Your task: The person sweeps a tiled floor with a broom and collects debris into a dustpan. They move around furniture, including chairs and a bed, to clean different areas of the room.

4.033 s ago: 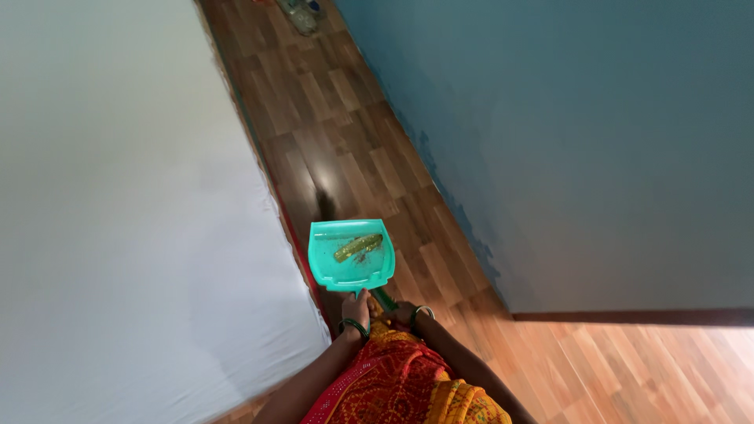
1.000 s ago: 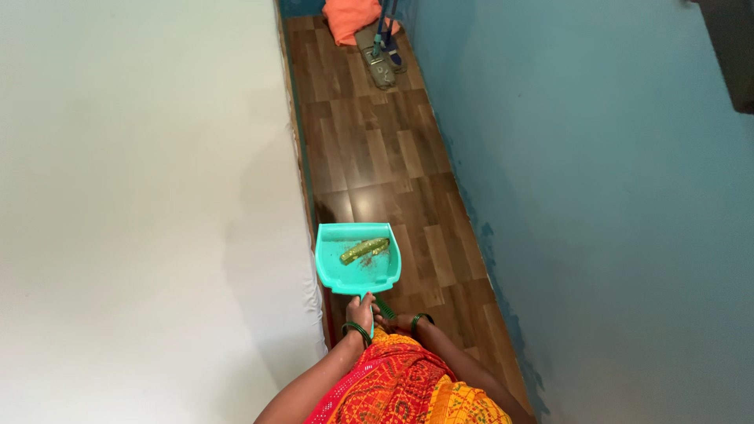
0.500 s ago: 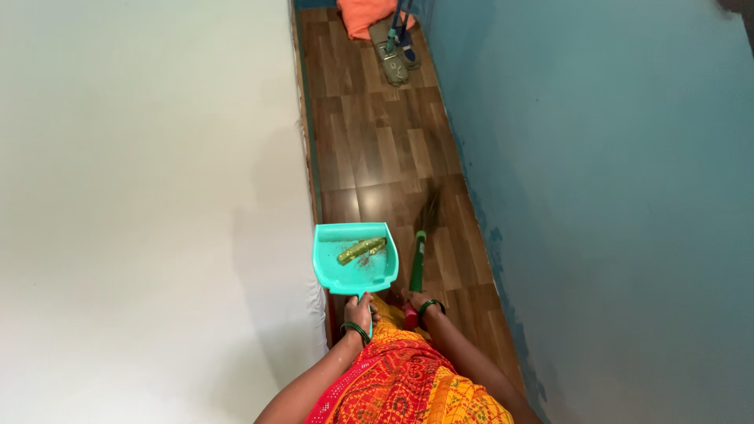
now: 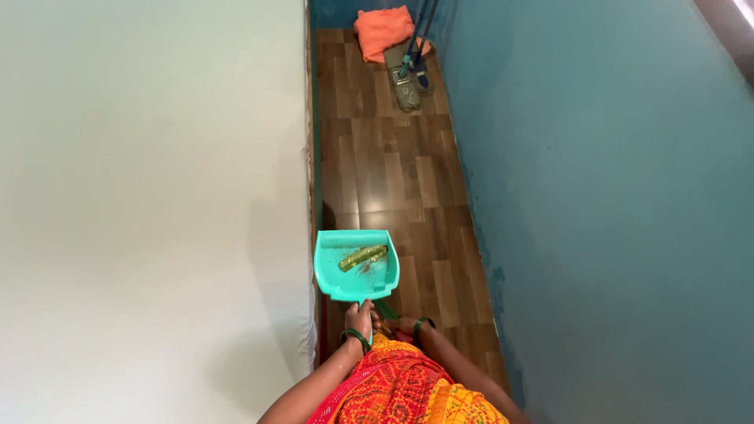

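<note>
Bright, even daylight; overexposed white surface (image 4: 149,196) left, glare on floor (image 4: 377,188).

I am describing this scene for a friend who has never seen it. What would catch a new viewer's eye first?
First comes the turquoise dustpan, held level low in the middle by the left hand, with a greenish wrapper and crumbs in it. Next, the narrow wooden floor running between a white bed on the left and a teal wall on the right. At the far end lie an orange cloth and a flat mop.
</note>
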